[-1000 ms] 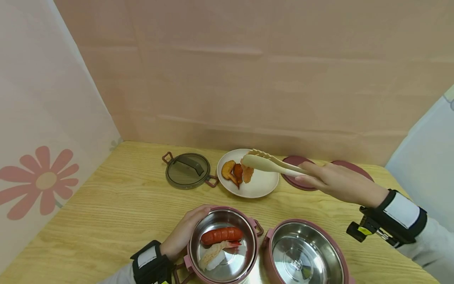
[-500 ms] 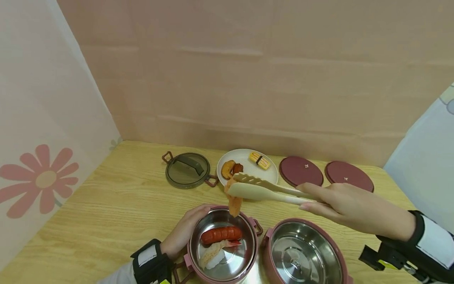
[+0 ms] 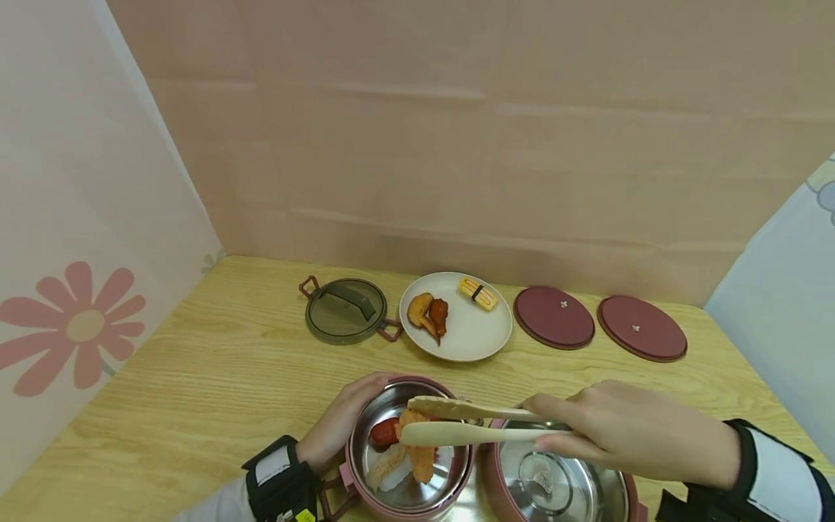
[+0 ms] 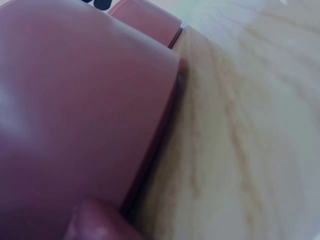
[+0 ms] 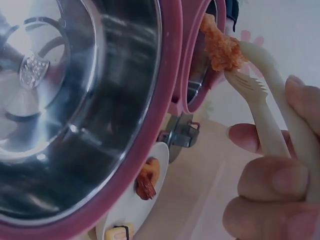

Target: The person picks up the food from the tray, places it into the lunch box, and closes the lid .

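My right hand [image 3: 633,428] grips cream tongs [image 3: 470,434] over the left pink pot [image 3: 450,475]. Their tips pinch a breaded fried piece [image 3: 420,462], orange-brown and craggy in the right wrist view [image 5: 222,47]. It hangs at the pot's opening; whether it touches the food below, I cannot tell. A red sausage [image 3: 383,433], partly covered by it, and a shrimp sushi [image 3: 394,471] lie in the steel bowl. Around the pot's left side curves my left hand [image 3: 342,420], holding it at the rim. One fingertip [image 4: 97,220] touches its pink wall in the left wrist view.
A second pink pot [image 3: 541,464] with steel lining stands right of the first, under my right hand. Behind are a dark-glass lid [image 3: 346,319], a white plate [image 3: 466,341] with brown fried food [image 3: 430,317] and an egg sushi [image 3: 478,294], and two maroon lids [image 3: 554,317] [image 3: 642,328].
The right hand has brought the tongs and fried piece from above the plate, toward me and down to the left pot. The left hand stays at the pot's side.
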`<state>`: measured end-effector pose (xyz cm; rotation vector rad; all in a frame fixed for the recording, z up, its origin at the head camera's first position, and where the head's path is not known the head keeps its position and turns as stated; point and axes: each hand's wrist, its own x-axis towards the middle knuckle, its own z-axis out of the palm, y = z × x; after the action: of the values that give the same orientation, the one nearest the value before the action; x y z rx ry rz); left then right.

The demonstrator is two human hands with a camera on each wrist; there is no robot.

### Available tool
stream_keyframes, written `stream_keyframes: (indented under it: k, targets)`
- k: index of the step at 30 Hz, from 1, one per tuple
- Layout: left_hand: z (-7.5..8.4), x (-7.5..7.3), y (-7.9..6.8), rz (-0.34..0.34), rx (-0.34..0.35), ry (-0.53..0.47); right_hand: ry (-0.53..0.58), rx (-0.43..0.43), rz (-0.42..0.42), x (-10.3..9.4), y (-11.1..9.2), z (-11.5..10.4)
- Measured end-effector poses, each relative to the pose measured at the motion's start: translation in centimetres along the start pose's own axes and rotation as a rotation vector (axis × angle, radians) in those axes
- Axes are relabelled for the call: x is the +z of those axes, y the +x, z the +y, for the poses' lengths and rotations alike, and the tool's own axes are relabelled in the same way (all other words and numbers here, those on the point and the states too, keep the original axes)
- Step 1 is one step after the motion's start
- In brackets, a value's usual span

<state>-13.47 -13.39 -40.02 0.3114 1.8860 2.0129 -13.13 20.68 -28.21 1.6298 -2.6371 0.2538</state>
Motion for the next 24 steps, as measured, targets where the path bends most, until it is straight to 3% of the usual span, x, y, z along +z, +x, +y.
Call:
stream_keyframes:
  k: [3, 10, 24]
  targets:
    - [0.1, 0.0, 0.0, 0.035, 0.008, 0.042, 0.007, -0.011, -0.028, 0.4, 0.2, -0.1]
    - [0.1, 0.0, 0.0, 0.043, 0.031, 0.086, 0.045, -0.011, -0.102, 0.8, 0.2, -0.1]
    - [0.1, 0.2, 0.1, 0.057, -0.010, 0.054, -0.159, -0.048, -0.014, 1.4, 0.1, -0.4]
